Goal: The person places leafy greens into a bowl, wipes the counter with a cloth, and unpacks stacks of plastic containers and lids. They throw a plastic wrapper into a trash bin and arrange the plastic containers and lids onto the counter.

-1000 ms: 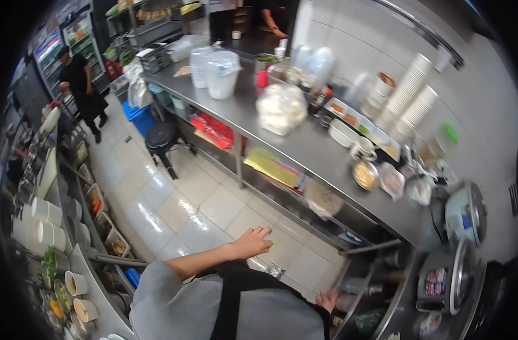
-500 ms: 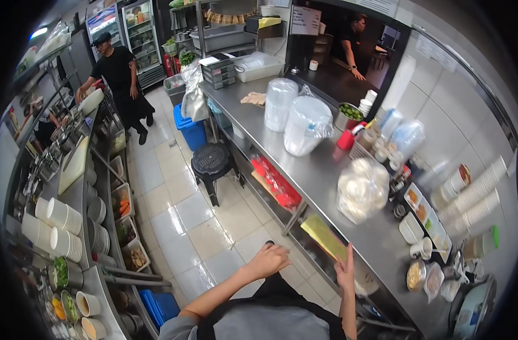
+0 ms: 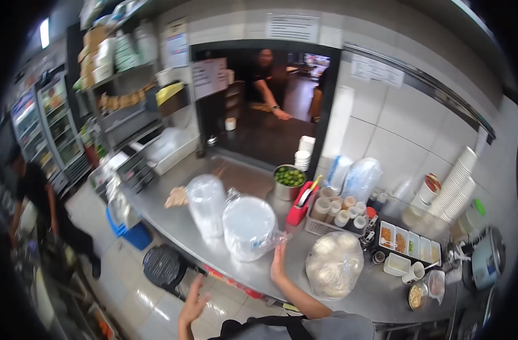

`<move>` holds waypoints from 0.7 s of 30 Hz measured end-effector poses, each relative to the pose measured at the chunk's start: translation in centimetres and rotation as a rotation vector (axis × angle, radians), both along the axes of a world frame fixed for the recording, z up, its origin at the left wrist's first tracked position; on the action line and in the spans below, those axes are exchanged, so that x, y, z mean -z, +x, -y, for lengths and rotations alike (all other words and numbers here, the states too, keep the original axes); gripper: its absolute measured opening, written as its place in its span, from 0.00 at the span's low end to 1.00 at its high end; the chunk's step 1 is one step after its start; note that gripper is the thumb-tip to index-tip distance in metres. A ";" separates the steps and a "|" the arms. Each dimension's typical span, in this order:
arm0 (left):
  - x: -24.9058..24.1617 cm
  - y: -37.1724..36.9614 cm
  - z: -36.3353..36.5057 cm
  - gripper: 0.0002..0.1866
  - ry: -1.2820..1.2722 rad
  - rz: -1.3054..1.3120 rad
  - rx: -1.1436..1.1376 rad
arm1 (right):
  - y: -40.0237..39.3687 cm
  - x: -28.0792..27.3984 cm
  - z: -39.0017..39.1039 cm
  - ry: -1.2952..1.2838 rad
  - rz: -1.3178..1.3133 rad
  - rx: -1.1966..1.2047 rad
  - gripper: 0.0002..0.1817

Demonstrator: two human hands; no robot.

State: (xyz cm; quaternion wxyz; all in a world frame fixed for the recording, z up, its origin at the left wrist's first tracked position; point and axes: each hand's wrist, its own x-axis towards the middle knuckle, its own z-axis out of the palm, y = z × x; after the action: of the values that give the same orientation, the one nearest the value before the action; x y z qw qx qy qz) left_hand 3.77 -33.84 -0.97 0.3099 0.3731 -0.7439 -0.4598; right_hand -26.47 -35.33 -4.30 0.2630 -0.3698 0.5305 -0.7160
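My right hand (image 3: 278, 262) is raised over the steel counter (image 3: 213, 260), fingers stretched upward at the edge of a clear plastic bag. That bag wraps a stack of round clear plastic containers (image 3: 249, 224); a taller wrapped stack (image 3: 206, 204) stands just left of it. To the right of my right forearm sits a bag of round white balls (image 3: 333, 265), which look like dough. My left hand (image 3: 194, 300) is in front of the counter edge, fingers apart and holding nothing, nearest to the black stool (image 3: 163, 266).
A pot of green limes (image 3: 289, 180), a red tape dispenser (image 3: 300, 207) and a basket of sauce bottles (image 3: 329, 218) line the wall side. One person (image 3: 49, 209) stands at far left; another person's arm (image 3: 270, 99) rests beyond the serving window. A blue bin (image 3: 135, 235) stands beneath the counter.
My view has turned right toward the counter. My right hand has gone from beside the yellow packet at the lower shelf up to the bagged containers. My left hand's fingers have spread.
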 end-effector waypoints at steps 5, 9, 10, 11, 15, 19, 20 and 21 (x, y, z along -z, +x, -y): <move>-4.1 -2.8 16.9 0.37 0.139 -0.415 -0.223 | 0.9 1.2 1.8 0.016 0.167 0.082 0.31; 0.1 -5.9 30.2 0.40 0.135 -0.485 -0.078 | 1.5 2.3 3.4 0.051 0.373 0.121 0.27; 2.7 -6.7 32.4 0.39 0.124 -0.526 -0.037 | 1.5 2.0 4.2 0.044 0.419 0.143 0.26; 5.5 -7.6 34.2 0.39 0.082 -0.572 -0.015 | 1.4 1.4 5.1 0.025 0.466 0.173 0.26; 10.7 -12.0 37.0 0.37 0.062 -0.764 0.073 | 0.5 -2.4 8.8 -0.061 0.570 0.314 0.19; 9.7 -16.7 38.0 0.42 0.205 -0.830 0.192 | -0.8 -2.6 10.4 -0.034 0.456 0.460 0.20; 9.4 -17.9 38.6 0.44 0.219 -0.816 0.212 | -1.5 -2.8 10.3 -0.030 0.449 0.487 0.20; 8.4 -18.8 38.6 0.44 0.267 -0.815 0.238 | -2.1 -3.4 10.1 -0.035 0.480 0.494 0.21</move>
State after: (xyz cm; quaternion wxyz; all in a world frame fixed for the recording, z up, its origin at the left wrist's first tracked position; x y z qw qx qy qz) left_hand -15.01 -72.45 -9.40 0.4718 0.1097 -0.5327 -0.6940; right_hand -28.53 -45.42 -0.87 0.1926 -0.0556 0.5147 -0.8336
